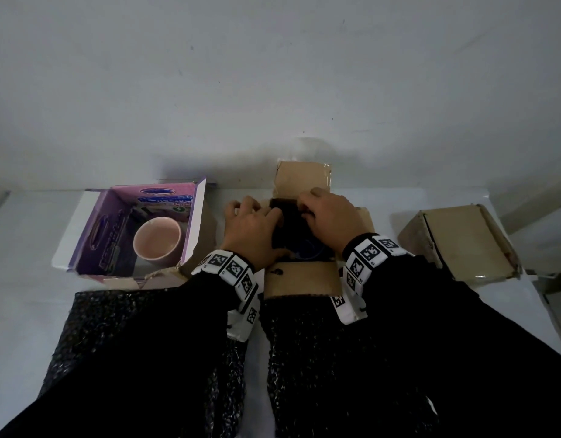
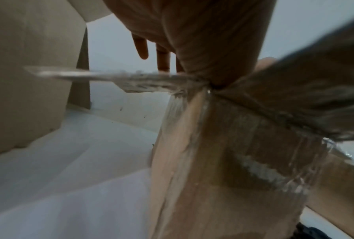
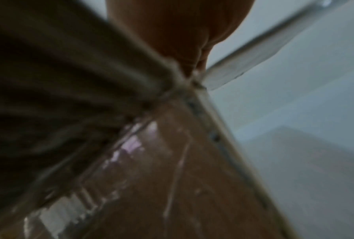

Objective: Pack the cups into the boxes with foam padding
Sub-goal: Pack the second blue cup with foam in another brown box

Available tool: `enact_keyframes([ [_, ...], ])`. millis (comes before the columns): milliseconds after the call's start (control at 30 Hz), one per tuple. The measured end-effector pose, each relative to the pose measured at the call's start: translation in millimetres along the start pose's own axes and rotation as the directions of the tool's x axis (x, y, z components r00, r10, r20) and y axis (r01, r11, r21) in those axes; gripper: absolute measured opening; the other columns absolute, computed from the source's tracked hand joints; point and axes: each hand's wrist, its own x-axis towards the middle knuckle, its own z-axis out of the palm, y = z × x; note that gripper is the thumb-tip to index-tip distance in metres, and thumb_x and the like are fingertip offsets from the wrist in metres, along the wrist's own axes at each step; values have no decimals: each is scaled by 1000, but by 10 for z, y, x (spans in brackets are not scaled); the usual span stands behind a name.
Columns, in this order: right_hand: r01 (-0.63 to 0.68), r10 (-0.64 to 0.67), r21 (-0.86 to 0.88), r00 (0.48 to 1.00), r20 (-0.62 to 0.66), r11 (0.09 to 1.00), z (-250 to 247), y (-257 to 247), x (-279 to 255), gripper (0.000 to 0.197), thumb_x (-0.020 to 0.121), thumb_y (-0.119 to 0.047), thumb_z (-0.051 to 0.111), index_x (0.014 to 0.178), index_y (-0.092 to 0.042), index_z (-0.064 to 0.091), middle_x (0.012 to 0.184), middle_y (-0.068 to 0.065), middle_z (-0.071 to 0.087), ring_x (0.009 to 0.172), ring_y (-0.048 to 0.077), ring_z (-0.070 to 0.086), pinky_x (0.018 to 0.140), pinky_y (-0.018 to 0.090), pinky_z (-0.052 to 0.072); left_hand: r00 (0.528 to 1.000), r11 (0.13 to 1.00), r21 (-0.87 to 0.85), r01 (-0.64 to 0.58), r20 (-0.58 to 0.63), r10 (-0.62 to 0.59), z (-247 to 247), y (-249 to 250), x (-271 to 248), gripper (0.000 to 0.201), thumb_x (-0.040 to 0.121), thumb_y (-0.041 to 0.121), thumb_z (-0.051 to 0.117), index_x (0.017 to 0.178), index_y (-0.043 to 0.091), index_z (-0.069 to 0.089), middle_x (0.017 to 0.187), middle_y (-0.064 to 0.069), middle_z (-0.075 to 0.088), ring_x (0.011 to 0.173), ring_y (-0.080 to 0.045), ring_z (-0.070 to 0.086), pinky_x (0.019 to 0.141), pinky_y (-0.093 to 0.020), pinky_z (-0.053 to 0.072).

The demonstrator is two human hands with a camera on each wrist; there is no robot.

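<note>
Head view | left hand (image 1: pixel 252 230), right hand (image 1: pixel 331 218) curled on black foam (image 1: pixel 287 221) inside open brown box (image 1: pixel 301 276) | pink cup (image 1: pixel 157 237) upright, mouth up, in purple box (image 1: pixel 93 229)

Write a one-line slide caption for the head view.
Both hands press black foam padding into an open brown cardboard box; pink cup waits in purple box.

- Both arms reach forward side by side in black sleeves, each wrist wrapped in a white band printed with black square markers.
- The left hand (image 1: pixel 252 227) lies palm down, knuckles up, fingers bent downward at the tips.
- The right hand (image 1: pixel 331 216) mirrors it just beside (fingertips hidden, so its grip cannot be judged).
</note>
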Motion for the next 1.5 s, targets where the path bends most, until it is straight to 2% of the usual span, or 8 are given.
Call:
enact_keyframes([
  [167, 101, -96, -28, 985, 144, 994, 114, 25, -51, 31, 90, -12, 51, 120, -12, 62, 117, 7, 62, 108, 25, 53, 87, 33, 43, 999, 1000, 15, -8, 35, 7, 28, 28, 3, 59, 70, 77, 51, 112, 36, 56, 113, 16, 62, 116, -22, 34, 95, -46, 18],
  [367, 176, -109, -248, 959, 261, 953, 136, -35, 14, 35, 95, -24, 49, 129, -18, 51, 116, 2, 63, 104, 22, 58, 90, 31, 40, 977, 997, 42, -68, 207, 58, 101, -3, 52, 62, 83, 74, 36, 128, 37, 55, 141, 14, 37, 134, -28, 16, 105, -59, -4],
  [467, 70, -42, -109, 969, 242, 992, 65, -23, -11, 33, 89, -17, 53, 122, -18, 59, 116, 3, 64, 103, 23, 58, 87, 35, 47, 979, 994, 80, -76, 196, 59, 80, -8, 47, 60, 84, 72, 32, 124, 36, 58, 138, 13, 43, 132, -28, 20, 104, -56, 1],
  [667, -59, 65, 72, 995, -75, 996, -145, -11, -447, 23, 84, -13, 54, 101, -21, 67, 101, -2, 66, 94, 19, 56, 77, 33, 44, 997, 997, -54, -47, -63, 44, 76, 104, -226, 71, 83, 70, 16, 99, 28, 72, 115, 11, 64, 120, -25, 43, 100, -47, 24],
  [933, -291, 366, 250, 864, -345, 923, -54, 40, -1658, 14, 92, -27, 55, 94, -16, 64, 90, 3, 63, 81, 22, 59, 68, 36, 50, 950, 941, -135, -310, -81, 301, 68, 602, -784, 60, 84, 52, 52, 134, 19, 47, 137, -4, 50, 119, -27, 48, 97, -42, 38],
  [1067, -441, 489, 274, 860, -144, 855, 202, -45, -2258, 22, 90, -45, 58, 90, -23, 60, 87, -3, 59, 83, 18, 58, 67, 31, 45, 933, 928, -159, -336, -187, 306, 201, 711, -1020, 53, 80, 47, 47, 125, 20, 56, 140, -7, 49, 124, -29, 45, 98, -44, 40],
  [1200, -505, 507, -51, 851, 139, 861, 474, -169, -2650, 66, 65, -86, 48, 104, -32, 55, 104, -10, 51, 99, 14, 47, 84, 35, 40, 931, 921, -170, -350, -169, 322, 313, 816, -1210, 49, 75, 43, 63, 119, 23, 60, 137, -7, 49, 123, -29, 42, 96, -45, 42],
  [1500, -352, 349, 126, 936, 49, 928, 415, -231, -2619, 20, 80, -19, 66, 98, -27, 66, 107, -2, 58, 104, 24, 49, 84, 36, 41, 916, 878, -265, -398, -73, 393, 296, 887, -1320, 79, 75, 51, 63, 145, 32, 32, 144, 0, 38, 129, -23, 36, 103, -44, 39],
])
